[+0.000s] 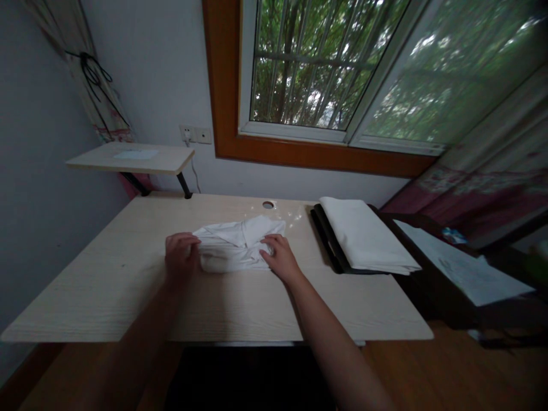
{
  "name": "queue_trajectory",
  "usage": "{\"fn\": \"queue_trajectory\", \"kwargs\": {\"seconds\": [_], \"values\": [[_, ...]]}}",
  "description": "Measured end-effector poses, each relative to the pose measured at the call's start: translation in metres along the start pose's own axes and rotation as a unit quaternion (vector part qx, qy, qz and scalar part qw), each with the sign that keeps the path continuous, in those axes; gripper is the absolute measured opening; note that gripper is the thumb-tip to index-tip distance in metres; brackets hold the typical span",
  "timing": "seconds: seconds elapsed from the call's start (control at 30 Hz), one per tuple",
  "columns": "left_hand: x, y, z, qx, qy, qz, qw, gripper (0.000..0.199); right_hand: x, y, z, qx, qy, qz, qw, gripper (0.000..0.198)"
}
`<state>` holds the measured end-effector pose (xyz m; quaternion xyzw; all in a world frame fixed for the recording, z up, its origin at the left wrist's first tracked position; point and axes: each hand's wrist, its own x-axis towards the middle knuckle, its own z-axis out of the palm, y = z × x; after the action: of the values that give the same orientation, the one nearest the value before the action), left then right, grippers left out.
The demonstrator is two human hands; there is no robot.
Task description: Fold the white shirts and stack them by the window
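Observation:
A white garment [233, 242], folded into a rumpled bundle with many creases, lies on the pale wooden desk [240, 308]. It looks like a shirt, though its cut is hard to make out. At its left end, the fingertips of my left hand [180, 254] pinch the edge of the fabric. My right hand [280, 258] grips the right end, thumb below and fingers curled over the cloth. Between the hands, a loose flap of the fabric rests on top of the bundle.
Right of the garment, folded white cloth [363, 234] sits on black folded items [327, 240]. A small raised shelf [166, 162] stands at the back left, holding a paper [136, 154]. Beyond the desk's right edge, a sheet [466, 265] lies on a dark surface. A cable hole [268, 205] is near the wall.

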<state>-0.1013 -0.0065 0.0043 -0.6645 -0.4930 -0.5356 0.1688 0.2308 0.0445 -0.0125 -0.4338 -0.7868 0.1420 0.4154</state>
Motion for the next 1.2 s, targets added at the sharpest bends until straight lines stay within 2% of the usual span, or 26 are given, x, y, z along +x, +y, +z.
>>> {"fn": "queue_trajectory", "kwargs": {"seconds": [0.1,0.17,0.27,0.33,0.43,0.53,0.63,0.7,0.77,0.87,0.97,1.03,1.13,1.2], "values": [[-0.004,0.016,0.008,-0.034,-0.105,0.097,0.989,0.012,-0.001,0.001,0.005,-0.054,-0.02,0.013,0.998,0.035],[-0.008,0.025,0.013,-0.052,-0.169,0.14,0.974,0.018,-0.001,0.001,0.005,-0.072,-0.02,0.032,0.997,0.037],[-0.013,0.033,0.018,-0.065,-0.248,0.169,0.952,0.025,-0.002,-0.002,0.004,-0.066,-0.026,0.05,0.996,0.03],[-0.015,0.037,0.021,-0.069,-0.288,0.176,0.939,0.029,-0.003,-0.005,0.004,-0.044,-0.038,0.04,0.998,0.023],[-0.016,0.04,0.024,-0.067,-0.331,0.181,0.924,0.036,-0.004,-0.014,0.007,0.004,-0.076,-0.027,0.997,0.016],[-0.017,0.037,0.026,-0.051,-0.344,0.179,0.921,0.037,-0.005,-0.022,0.012,0.043,-0.109,-0.092,0.989,0.016],[-0.018,0.03,0.026,-0.055,-0.337,0.175,0.923,0.031,-0.004,-0.025,0.014,0.068,-0.105,-0.103,0.987,0.019],[-0.019,0.024,0.025,-0.058,-0.315,0.151,0.935,0.028,-0.002,-0.024,0.012,0.079,-0.084,-0.086,0.99,0.022],[-0.018,0.018,0.022,-0.057,-0.27,0.098,0.956,0.027,0.0,-0.021,0.009,0.08,-0.048,-0.055,0.994,0.025],[-0.013,0.01,0.014,-0.046,-0.175,-0.017,0.983,0.027,0.003,-0.015,0.0,0.07,0.029,0.005,0.997,0.024],[-0.007,0.004,0.005,-0.007,-0.059,-0.138,0.989,0.026,0.004,-0.009,-0.01,0.062,0.12,0.052,0.989,0.023],[-0.003,0.001,0.0,-0.011,0.021,-0.233,0.972,0.026,0.005,-0.005,-0.018,0.059,0.186,0.079,0.978,0.024],[0.0,-0.007,-0.004,-0.08,0.126,-0.371,0.916,0.032,0.006,0.002,-0.029,0.062,0.276,0.123,0.951,0.026],[0.002,-0.015,-0.004,-0.12,0.187,-0.416,0.882,0.034,0.006,0.007,-0.036,0.067,0.318,0.149,0.934,0.027]]}}
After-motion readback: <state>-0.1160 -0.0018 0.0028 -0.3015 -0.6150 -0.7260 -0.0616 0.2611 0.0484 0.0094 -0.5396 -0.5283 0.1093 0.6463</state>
